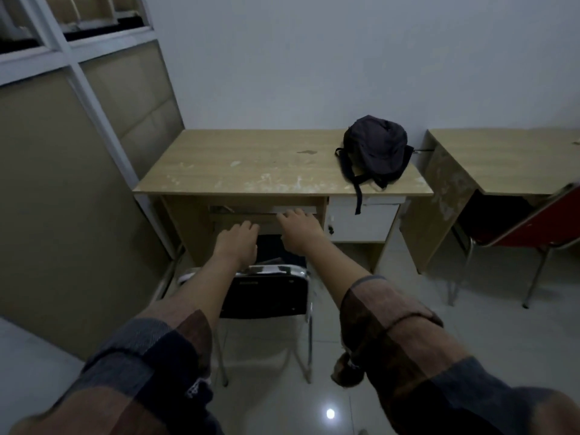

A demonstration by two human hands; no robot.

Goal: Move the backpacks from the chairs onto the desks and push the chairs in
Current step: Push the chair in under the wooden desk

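One backpack (pixel 375 149) upright on desk (pixel 238 171), straps forward

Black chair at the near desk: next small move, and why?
Probably bring both hands back onto the top of the black chair's backrest and push it further under the desk. The backpack already sits on the desk, the backrest stands clear of the desk edge, and the left hand and right hand are open past it, gripping nothing.
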